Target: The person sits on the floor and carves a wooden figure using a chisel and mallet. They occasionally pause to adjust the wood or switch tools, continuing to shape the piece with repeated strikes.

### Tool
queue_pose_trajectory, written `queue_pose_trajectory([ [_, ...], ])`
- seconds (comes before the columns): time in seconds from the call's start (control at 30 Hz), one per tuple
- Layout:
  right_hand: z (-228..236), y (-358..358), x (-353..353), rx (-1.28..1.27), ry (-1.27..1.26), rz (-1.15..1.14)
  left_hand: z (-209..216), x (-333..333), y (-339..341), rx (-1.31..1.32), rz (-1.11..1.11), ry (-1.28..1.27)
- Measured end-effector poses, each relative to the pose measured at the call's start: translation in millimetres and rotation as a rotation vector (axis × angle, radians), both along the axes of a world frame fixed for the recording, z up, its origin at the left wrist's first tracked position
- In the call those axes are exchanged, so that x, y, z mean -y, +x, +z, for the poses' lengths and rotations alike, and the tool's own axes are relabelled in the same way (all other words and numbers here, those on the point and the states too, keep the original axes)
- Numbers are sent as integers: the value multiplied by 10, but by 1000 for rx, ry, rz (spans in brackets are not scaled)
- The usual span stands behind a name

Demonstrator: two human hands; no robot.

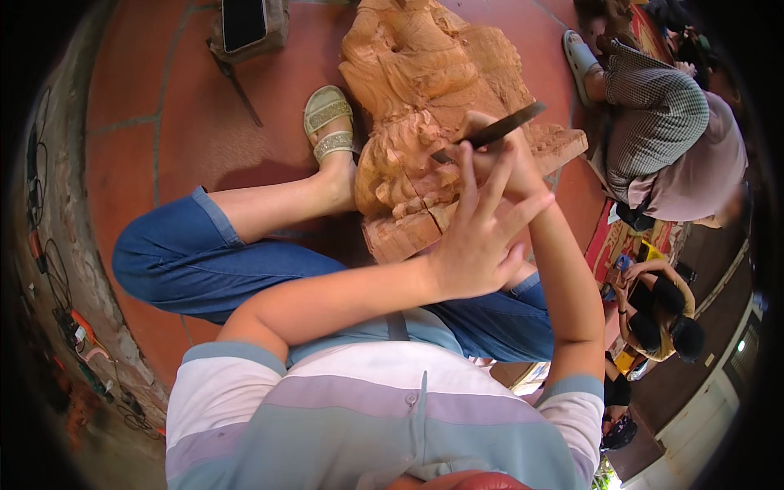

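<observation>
A reddish-brown wood carving [425, 73] with deep folds and knobbly relief stands on the floor between my legs. A dark, flat, bar-like tool [505, 128] slants over its right side, and my right hand [508, 167] is closed around it. The tool's lower left end lies close to the carved surface; whether it touches cannot be told. My left hand [482, 237] crosses in front of my right wrist with its fingers spread. Two of its fingertips reach up beside the tool and partly cover the right hand.
A phone-like dark slab [244, 23] lies on a block at the upper left, with a thin dark strip beside it. My sandalled foot [329, 122] rests left of the carving. Another person [665, 122] sits at the right; more people sit farther back. Cables and power tools [82, 327] line the left edge.
</observation>
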State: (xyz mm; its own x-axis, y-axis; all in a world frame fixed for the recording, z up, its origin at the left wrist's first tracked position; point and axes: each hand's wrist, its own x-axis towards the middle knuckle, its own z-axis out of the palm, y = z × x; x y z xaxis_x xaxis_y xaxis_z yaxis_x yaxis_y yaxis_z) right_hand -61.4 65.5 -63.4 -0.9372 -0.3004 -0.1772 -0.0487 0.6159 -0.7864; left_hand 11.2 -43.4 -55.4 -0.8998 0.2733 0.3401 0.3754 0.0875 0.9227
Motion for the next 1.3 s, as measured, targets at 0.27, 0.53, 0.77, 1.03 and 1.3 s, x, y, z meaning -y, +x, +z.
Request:
queue_pose_trajectory([
  [0.27,31,-136,-15,48,-67,45,33,17,-63,-13,16,18],
  [0.53,60,-222,22,22,-8,85,51,47,-92,-4,25,12],
  [0.77,99,-235,25,162,-37,-95,56,21,-167,-8,-10,19],
  [1.03,121,-239,54,130,24,-155,47,12,-199,-26,-13,-36],
  [1.3,90,-275,19,158,113,-124,120,50,-188,-36,25,-34],
])
